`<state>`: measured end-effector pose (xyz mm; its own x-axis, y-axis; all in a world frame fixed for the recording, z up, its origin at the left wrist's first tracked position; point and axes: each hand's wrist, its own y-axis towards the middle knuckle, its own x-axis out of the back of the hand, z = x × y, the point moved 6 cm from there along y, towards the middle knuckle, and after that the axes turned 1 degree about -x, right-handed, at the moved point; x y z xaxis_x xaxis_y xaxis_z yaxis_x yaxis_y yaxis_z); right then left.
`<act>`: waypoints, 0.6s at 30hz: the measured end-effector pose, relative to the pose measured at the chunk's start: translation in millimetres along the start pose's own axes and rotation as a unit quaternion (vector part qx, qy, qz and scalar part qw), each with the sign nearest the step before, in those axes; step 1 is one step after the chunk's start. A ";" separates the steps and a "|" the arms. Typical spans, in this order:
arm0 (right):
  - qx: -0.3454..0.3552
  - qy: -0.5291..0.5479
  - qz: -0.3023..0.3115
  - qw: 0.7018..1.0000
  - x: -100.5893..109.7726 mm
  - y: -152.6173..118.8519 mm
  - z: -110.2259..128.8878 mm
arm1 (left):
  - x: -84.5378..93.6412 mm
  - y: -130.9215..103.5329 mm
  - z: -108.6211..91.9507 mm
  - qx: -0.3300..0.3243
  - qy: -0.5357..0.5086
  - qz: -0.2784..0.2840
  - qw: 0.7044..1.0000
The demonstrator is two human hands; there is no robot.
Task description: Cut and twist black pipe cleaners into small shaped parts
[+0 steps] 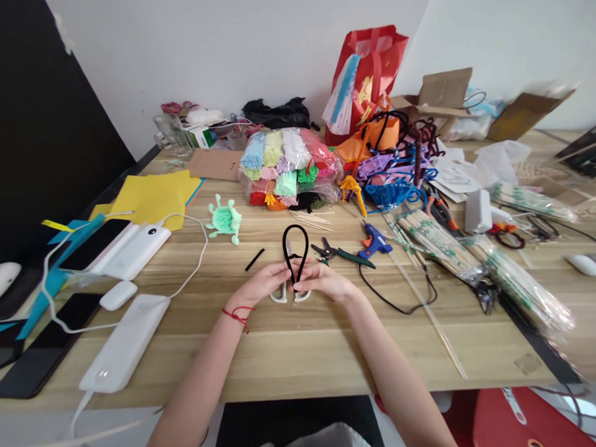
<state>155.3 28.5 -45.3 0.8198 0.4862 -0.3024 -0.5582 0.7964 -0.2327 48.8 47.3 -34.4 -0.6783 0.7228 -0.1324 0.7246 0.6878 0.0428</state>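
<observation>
A black pipe cleaner [296, 229], bent into a tall teardrop loop, stands between my hands above the table. My left hand [270, 280] pinches one side near its lower ends, and my right hand [326, 280] pinches the other. Under the loop lie scissors with white handles [302, 296], partly covered by my fingers. A short black piece of pipe cleaner [255, 260] lies to the left of my left hand. Green-handled pliers [348, 255] rest just beyond my right hand. A mint-green fuzzy turtle-like figure [224, 219] sits farther left.
A blue glue gun [375, 241] and its cord lie right of the pliers. Bagged pipe cleaners [290, 167] stand at the back, beside a red bag [384, 62]. Packs of sticks [440, 246] lie on the right; power banks [125, 344] and phones with cables on the left.
</observation>
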 end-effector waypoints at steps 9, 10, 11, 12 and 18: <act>0.010 -0.015 0.008 1.000 -4.4 -0.2 1.9 | -1.9 -0.1 -4.4 -0.009 -0.053 -0.041 0.998; 0.012 -0.021 0.011 1.000 -5.1 -0.6 3.2 | -1.0 0.0 -3.5 -0.010 -0.062 -0.045 0.997; 0.014 -0.028 0.014 0.999 -5.7 -0.8 4.2 | -0.1 0.0 -2.6 -0.008 -0.071 -0.049 0.996; 0.016 -0.034 0.014 0.999 -6.0 -0.9 5.0 | 0.6 -0.2 -1.7 -0.003 -0.079 -0.052 0.996; 0.025 -0.065 -0.013 0.997 -4.1 0.5 4.3 | -1.9 -2.4 -1.9 0.027 -0.096 -0.056 0.993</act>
<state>152.2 28.4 -40.2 0.8449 0.5057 -0.1742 -0.5328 0.8245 -0.1905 48.1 44.5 -32.4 -0.7228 0.6125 -0.3200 0.6551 0.7547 -0.0353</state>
